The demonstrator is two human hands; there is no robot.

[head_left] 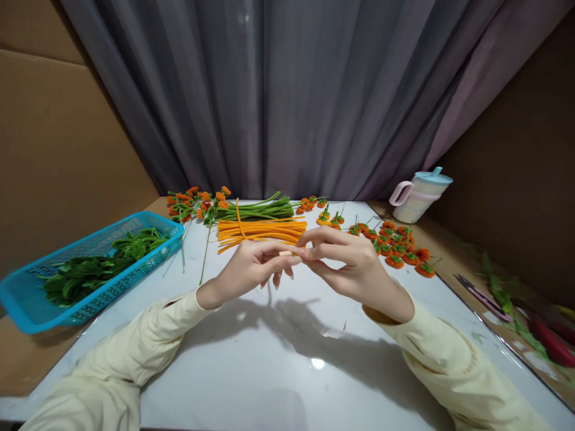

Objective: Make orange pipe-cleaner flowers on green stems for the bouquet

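Note:
My left hand (254, 261) and my right hand (357, 260) meet above the middle of the white table, fingertips pinched together. Between them shows a small pale piece (286, 254) with a trace of orange beside it; the fingers hide most of it, so its kind is unclear. Just behind the hands lies a tied bundle of orange pipe cleaners (263, 231). Green pipe cleaners (265, 208) lie beyond that bundle. Several small orange pipe-cleaner flowers (398, 248) with green backs are spread to the right of my right hand.
A blue basket (123, 281) of green leaves (103, 266) stands at left. Orange flowers on stems (197, 200) lie at the back left. At right are a lidded cup (417, 200), pink-handled snips (487, 302) and a red-handled tool (550, 342). A grey curtain (278, 102) hangs behind the table.

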